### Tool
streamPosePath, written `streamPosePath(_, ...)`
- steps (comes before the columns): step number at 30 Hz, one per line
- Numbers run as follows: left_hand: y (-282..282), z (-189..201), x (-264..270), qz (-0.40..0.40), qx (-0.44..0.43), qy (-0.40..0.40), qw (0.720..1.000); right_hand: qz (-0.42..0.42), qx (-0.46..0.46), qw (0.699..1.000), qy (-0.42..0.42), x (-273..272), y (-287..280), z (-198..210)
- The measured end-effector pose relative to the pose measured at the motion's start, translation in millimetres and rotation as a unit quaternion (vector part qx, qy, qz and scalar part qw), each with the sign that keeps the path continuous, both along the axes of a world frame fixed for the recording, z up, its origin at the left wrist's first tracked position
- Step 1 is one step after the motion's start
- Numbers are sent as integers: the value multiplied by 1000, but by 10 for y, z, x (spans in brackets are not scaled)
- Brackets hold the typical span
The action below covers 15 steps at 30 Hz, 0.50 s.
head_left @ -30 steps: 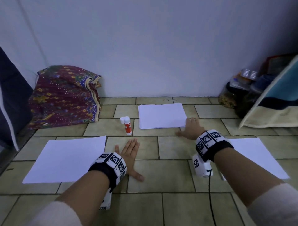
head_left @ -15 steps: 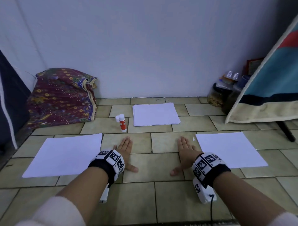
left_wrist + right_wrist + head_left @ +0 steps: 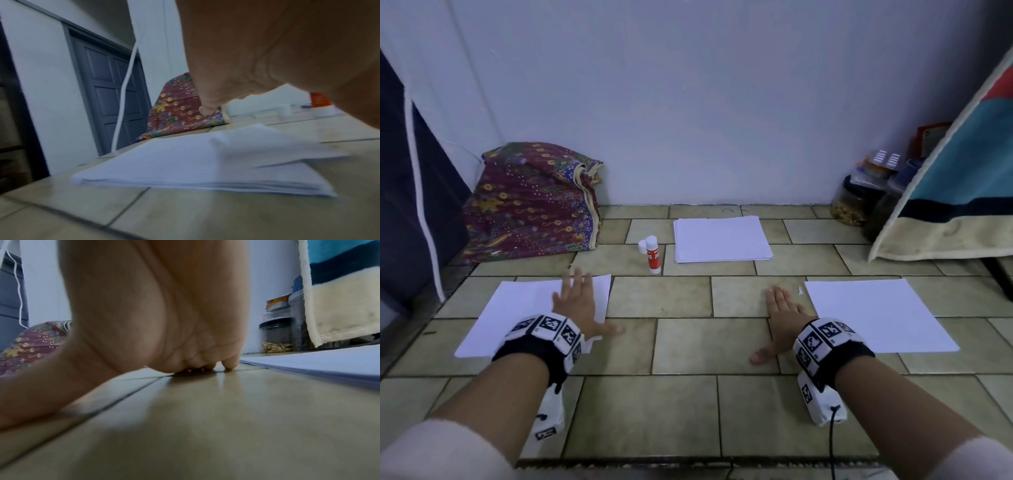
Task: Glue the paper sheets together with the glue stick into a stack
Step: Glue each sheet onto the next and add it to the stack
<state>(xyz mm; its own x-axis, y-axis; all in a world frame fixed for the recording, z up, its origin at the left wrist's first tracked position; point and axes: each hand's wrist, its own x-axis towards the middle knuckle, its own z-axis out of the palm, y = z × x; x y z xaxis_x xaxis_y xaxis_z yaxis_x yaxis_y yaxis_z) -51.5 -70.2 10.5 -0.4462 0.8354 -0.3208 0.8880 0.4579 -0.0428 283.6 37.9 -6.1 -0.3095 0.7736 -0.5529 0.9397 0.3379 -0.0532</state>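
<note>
We judge gluing not yet begun: glue stick (image 3: 653,254) stands uncapped by far paper stack (image 3: 720,238), L hand (image 3: 578,301) spread over left sheets (image 3: 517,315), R hand (image 3: 786,317) flat on floor (image 3: 688,346), neither holding anything.

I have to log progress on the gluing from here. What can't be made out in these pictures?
- Left hand: whether it touches the left paper stack; motion blur in the head and left wrist views.
- Glue stick: label too small in the head view; palm hides most in the left wrist view.
- Glue on any sheet: none discernible.
- Right paper stack: sheet count; edges blurred in the right wrist view.
- Right hand: fingertips hidden behind the palm there.
</note>
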Motion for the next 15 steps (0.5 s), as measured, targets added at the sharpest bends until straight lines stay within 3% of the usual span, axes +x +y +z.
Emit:
streamPosePath(5,-93,-79,-164,22,-51,-20,998,1,7,1000,-5,-4,8,-4)
streamPosePath(11,-103,-92,-217,27,-49,-25,998,2,5,1000,-18,-15,7,12)
streamPosePath(15,-64,14,-241,24,65,70,995,4,7,1000,-10,3,11,-11)
